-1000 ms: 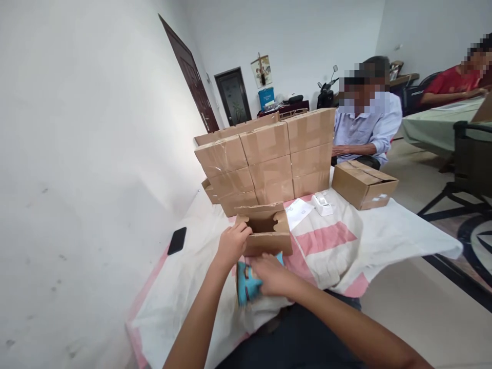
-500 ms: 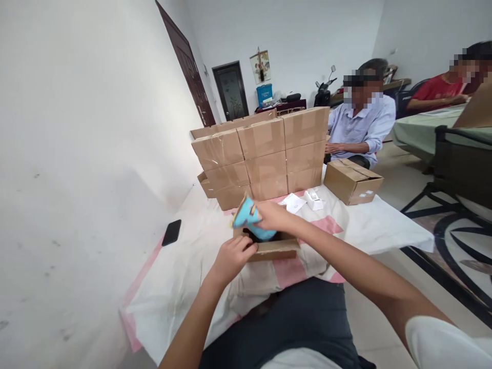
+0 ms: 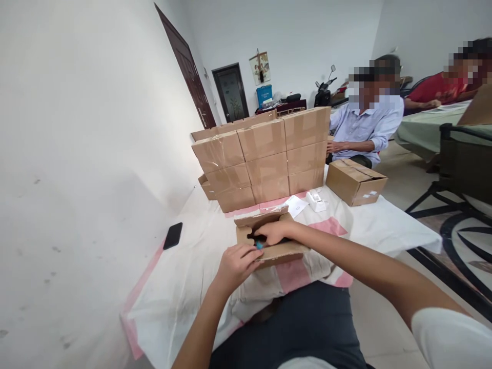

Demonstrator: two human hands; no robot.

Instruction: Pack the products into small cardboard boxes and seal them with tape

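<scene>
Clock's centred on the open cardboard carton (image 3: 286,250), with 12 pointing away from the wearer. It sits on the sheet-covered counter (image 3: 203,256), flaps up at the near and far sides. The left hand (image 3: 238,262) is at 8 o'clock, pinching the carton's near-left edge, fingers over the top of the flap. The right hand (image 3: 273,233) comes in from about 4 and reaches right down into the opening; its fingertips are buried in there, so I can't tell if they're spread or gripping. The bright blue item (image 3: 259,245) is inside the carton, mostly hidden, with just a scrap showing between the two hands.

Straight up at 12 there's a stack of taped cartons (image 3: 265,161), three across and three high at the front. A white sheet of paper (image 3: 295,206) lies at 1, and just beside it, closer to 2, what looks like a white tape dispenser (image 3: 315,201). Further out at 2 is a separate brown box (image 3: 355,183). The black smartphone (image 3: 172,236) lies flat at 9, well apart from the carton. Past the counter, between 1 and 2, sits a co-worker in a pale blue shirt (image 3: 363,125).
</scene>
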